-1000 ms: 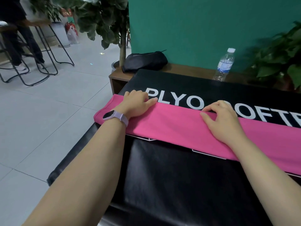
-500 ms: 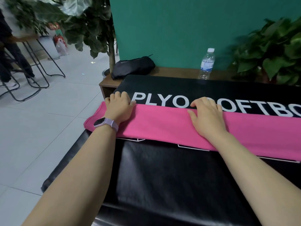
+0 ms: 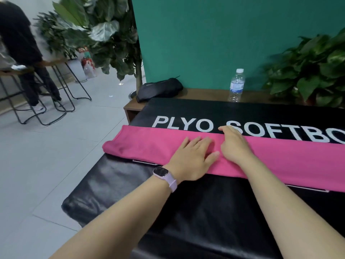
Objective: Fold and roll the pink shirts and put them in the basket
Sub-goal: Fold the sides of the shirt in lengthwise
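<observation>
Stools (image 3: 46, 101) stand far left on the tiled floor, a person in dark clothes leaning at the counter above them, leafy plants (image 3: 97, 28) just behind. Moving right, the black padded box (image 3: 186, 212) fills the foreground, white lettering across its top reading PLYO SOFTBO before the frame cuts it off.

And there's the pink shirt (image 3: 149, 144), folded into a long narrow band, lying flat across the box just below that lettering, its left end rounded over near the box's left edge, its right end running out of view. The left hand (image 3: 192, 161), smartwatch (image 3: 164, 175) on the wrist, lies palm down on the band with fingers spread and flat, well in from the shirt's left end. Just beside it, almost touching, the right hand (image 3: 235, 146) is on the cloth too, fingers curled at the far edge of the band, fingertips reaching the black surface by the letter S. Whether it pinches the fabric edge or only presses it, I cannot tell.

Behind the box, on a wooden ledge against the green wall: a black bag (image 3: 160, 88) at the left, a water bottle (image 3: 236, 86) upright further along, and a potted plant (image 3: 313, 68) at the far right.
</observation>
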